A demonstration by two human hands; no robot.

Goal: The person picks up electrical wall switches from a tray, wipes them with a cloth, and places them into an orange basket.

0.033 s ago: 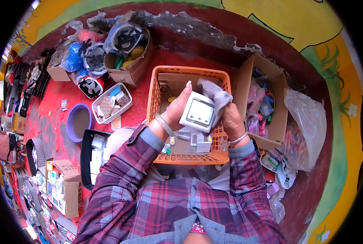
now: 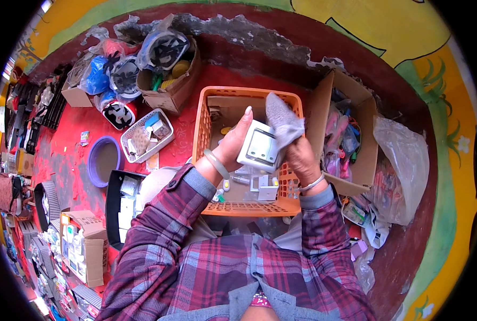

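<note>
My left hand [image 2: 233, 144] grips a white square device [image 2: 258, 146] by its left side, thumb up along the edge. The device has a dark-edged, shiny panel with small dark marks along its lower part; it looks like a wall switch, though I cannot be sure. My right hand [image 2: 302, 159] is closed on a grey cloth [image 2: 284, 121], which lies against the device's right side and covers part of the panel. Both hands are over an orange plastic basket [image 2: 249, 209]. Small white pieces [image 2: 267, 192] and clear plastic bits lie in it.
Right of the basket stands a cardboard box [image 2: 349, 184] of colourful packaged items, with clear plastic bags beside it. At the left are a purple basin [image 2: 104, 161], a white basket [image 2: 166, 140] and a black tray [image 2: 115, 214]. Bagged helmets [image 2: 166, 49] sit behind in a carton.
My right hand and the cloth have shifted slightly left over the device's panel, and the cloth's tip stands higher. The device has tilted a little; my left hand keeps its hold.
</note>
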